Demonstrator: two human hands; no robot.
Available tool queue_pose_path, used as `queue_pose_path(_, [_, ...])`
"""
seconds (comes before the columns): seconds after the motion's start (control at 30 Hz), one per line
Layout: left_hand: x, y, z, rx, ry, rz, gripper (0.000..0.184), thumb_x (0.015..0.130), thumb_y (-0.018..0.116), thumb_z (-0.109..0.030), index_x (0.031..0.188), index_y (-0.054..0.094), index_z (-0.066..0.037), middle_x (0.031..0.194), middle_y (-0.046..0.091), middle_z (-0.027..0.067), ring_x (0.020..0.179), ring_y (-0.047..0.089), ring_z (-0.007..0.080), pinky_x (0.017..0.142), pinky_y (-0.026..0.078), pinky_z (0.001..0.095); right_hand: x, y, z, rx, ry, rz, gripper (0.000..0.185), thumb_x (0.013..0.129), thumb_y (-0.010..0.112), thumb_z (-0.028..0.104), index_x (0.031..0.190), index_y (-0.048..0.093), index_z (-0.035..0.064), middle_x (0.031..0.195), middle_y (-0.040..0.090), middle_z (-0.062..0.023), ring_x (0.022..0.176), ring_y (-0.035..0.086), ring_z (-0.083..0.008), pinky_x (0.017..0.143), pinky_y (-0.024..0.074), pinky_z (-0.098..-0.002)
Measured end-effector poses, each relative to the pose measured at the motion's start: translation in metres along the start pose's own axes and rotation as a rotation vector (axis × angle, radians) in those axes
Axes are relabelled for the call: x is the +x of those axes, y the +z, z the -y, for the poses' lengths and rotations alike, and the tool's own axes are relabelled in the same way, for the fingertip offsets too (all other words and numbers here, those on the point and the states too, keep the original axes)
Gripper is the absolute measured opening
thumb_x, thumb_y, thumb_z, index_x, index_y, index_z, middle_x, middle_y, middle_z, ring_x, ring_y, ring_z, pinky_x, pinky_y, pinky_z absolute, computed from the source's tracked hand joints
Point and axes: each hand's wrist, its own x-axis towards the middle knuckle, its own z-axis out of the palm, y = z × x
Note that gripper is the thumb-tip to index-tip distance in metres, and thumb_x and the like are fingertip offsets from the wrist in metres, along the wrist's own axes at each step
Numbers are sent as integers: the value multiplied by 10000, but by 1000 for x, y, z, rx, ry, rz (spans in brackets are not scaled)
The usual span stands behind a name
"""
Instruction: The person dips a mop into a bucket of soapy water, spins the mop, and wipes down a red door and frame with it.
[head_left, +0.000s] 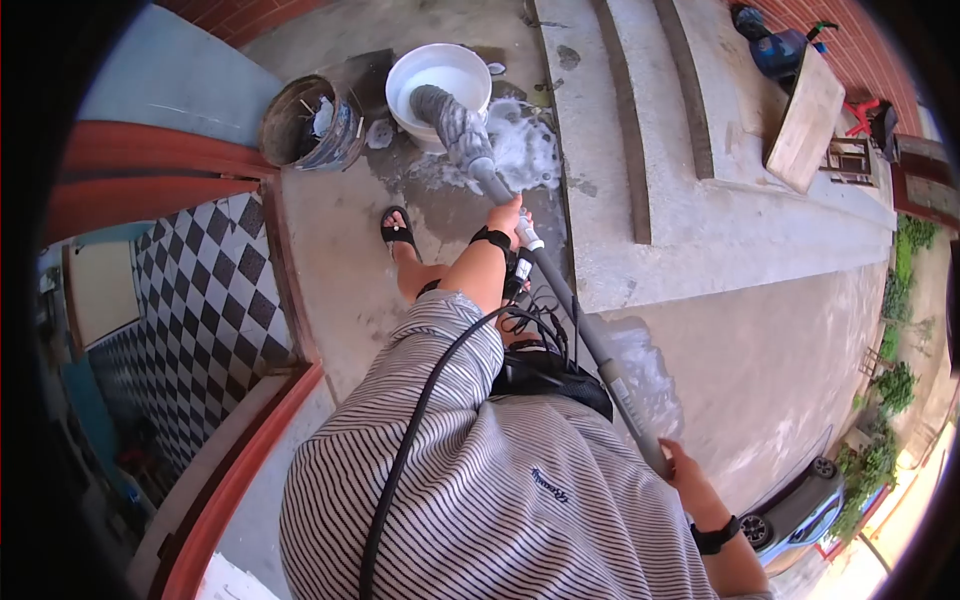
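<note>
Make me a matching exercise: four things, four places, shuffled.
1. Mop head
2. Left hand
3. Right hand
4. White bucket

A. At the end of the handle farthest from the mop head
B. Between the worn barrel and the foam patch
C. With its tip inside the white bucket
D. On the handle, near the mop head

Pairs: 1-C, 2-D, 3-A, 4-B
</note>
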Motion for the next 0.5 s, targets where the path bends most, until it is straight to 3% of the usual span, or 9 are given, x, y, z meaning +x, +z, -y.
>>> queue_pose_path(0.03, [2,8,7,0,-6,5,272,874,571,-290,860,453,-46,682,498,78,574,511,204,530,460,357,1,7,-7,1,6,-4,569,764,663,179,1248,406,30,996,588,-145,884,588,-269,770,476,-325])
queue_pose_path(0.1, [0,26,18,22,122,-168,271,859,598,-271,921,469,-41,753,508,80,598,529,199,543,479,363,11,28,-29,-636,-118,-678,588,735,642,156,1259,388,76,928,579,-161,784,599,-332,677,495,-397])
queue_pose_path(0.13, [0,26,20,17,116,-171,271,859,598,-271,921,469,-41,753,508,80,598,529,199,543,479,363,19,31,-35,-642,-115,-674,588,735,642,156,1259,388,76,928,579,-161,784,599,-332,677,495,-397])
queue_pose_path(0.23, [6,14,20,94,111,-143,270,853,608,-224,981,460,-38,796,503,80,634,543,201,544,488,363,32,29,-28,-526,135,-363,524,791,580,280,1234,388,77,1026,562,-229,802,598,-409,696,488,-466])
queue_pose_path(0.33, [0,-3,10,159,123,-85,255,854,603,-196,975,442,-38,793,489,78,648,540,204,545,483,361,33,21,-10,-230,116,-54,512,778,593,286,1210,438,59,1074,557,-259,899,578,-427,743,487,-456])
queue_pose_path(0.37, [-3,-8,5,68,80,-14,254,853,605,-190,966,436,-39,799,485,78,646,535,203,550,481,365,28,20,1,-105,-1,-79,453,781,644,277,1087,526,-34,875,644,-189,825,629,-296,731,493,-373])
queue_pose_path(0.4, [-6,-11,1,-22,36,59,253,851,607,-184,957,429,-40,806,481,78,644,531,201,555,478,370,31,18,-10,-105,-3,-71,453,781,644,277,1087,526,-34,875,644,-189,825,629,-296,731,493,-373])
queue_pose_path(0.47, [-5,-14,-7,-74,34,105,233,859,596,-202,906,437,-39,761,489,81,636,519,199,568,468,360,37,17,-43,551,-25,538,501,779,659,239,1146,499,-62,975,635,-147,888,613,-219,756,489,-340])
queue_pose_path(0.5, [-2,-17,-17,-116,4,248,232,865,587,-218,878,441,-38,727,490,80,635,517,201,567,463,352,33,22,-42,551,-25,549,501,779,659,239,1146,499,-62,975,635,-147,888,613,-219,756,489,-340])
